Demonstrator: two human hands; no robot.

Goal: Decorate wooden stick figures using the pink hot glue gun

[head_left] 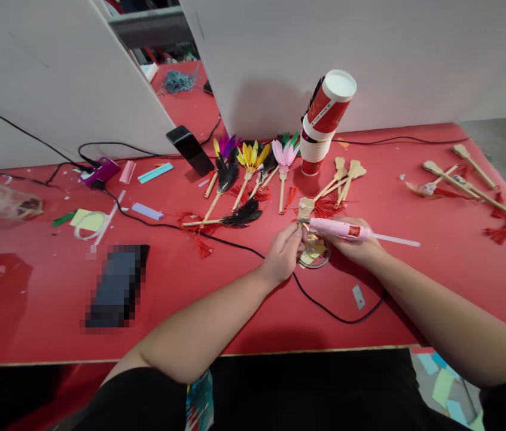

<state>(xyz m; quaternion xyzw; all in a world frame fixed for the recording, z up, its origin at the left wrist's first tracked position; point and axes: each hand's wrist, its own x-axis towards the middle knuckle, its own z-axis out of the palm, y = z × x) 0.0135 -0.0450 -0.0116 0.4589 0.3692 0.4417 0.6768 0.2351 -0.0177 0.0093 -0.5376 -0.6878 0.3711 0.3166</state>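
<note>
Wooden paddle (305, 208) is pinched in L grip (283, 254); pink glue gun (339, 229) is clamped in R grip (357, 246), nozzle nr paddle. Feathered sticks (284, 157) are laid beyond L grip on red tabletop (217, 320), stacked cups (325, 114) stood beyond both, approx. btwn.

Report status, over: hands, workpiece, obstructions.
Left hand gripping wooden stick. Right hand holding pink glue gun, nozzle at stick's broad head. Black cord looped on tabletop nearby.

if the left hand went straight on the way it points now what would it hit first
Beyond the wooden piece it holds, the left hand would likely meet the front of the glue gun, though depth is hard to judge.
</note>
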